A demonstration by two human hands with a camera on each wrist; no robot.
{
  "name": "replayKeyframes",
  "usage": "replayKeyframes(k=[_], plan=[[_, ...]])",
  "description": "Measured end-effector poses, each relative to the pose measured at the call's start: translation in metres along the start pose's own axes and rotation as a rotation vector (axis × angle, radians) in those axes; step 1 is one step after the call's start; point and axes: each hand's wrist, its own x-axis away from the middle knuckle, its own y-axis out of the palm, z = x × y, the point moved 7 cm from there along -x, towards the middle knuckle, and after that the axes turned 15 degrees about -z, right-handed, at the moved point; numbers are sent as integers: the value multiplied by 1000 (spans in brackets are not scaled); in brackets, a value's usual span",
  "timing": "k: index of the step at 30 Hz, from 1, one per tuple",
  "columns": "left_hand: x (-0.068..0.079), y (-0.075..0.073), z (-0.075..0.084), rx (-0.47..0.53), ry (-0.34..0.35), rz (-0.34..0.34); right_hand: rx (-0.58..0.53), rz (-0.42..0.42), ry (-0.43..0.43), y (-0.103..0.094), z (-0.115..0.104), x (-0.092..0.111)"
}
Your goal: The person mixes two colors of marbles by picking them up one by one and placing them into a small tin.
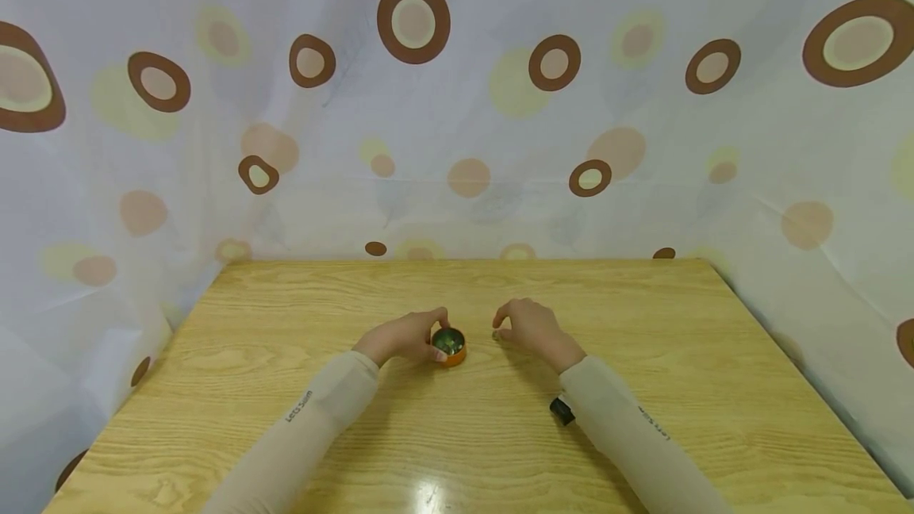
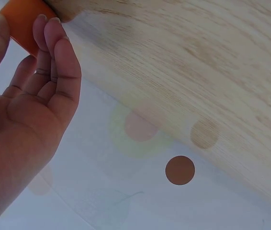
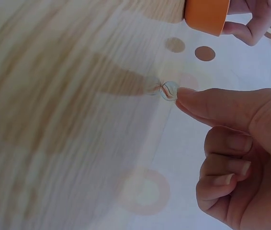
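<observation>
A small orange bowl, dark inside with several shiny round pieces in it, stands on the wooden table. My left hand grips it from the left, thumb on the near side and fingers on the far side; the left wrist view shows the orange wall between thumb and fingers. To the right of the bowl, my right hand pinches a clear glass marble with a coloured swirl between thumb and index finger. The marble is at the tabletop, beside its own reflection. The other right fingers are curled in.
A small black object with a white part lies by the right sleeve. The wooden tabletop reaches back to a white sheet with brown and yellow dots, which hangs behind and at both sides.
</observation>
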Motion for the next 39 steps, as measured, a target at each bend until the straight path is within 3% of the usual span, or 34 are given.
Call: replayKeyframes(k=[31,39], plan=[[-2,2,-2,-18,-5,-1,-21,-30,23,6,-1,-2],[-1,-1,-1,-16,0,7,-6,-1,9,5,-3,-4]])
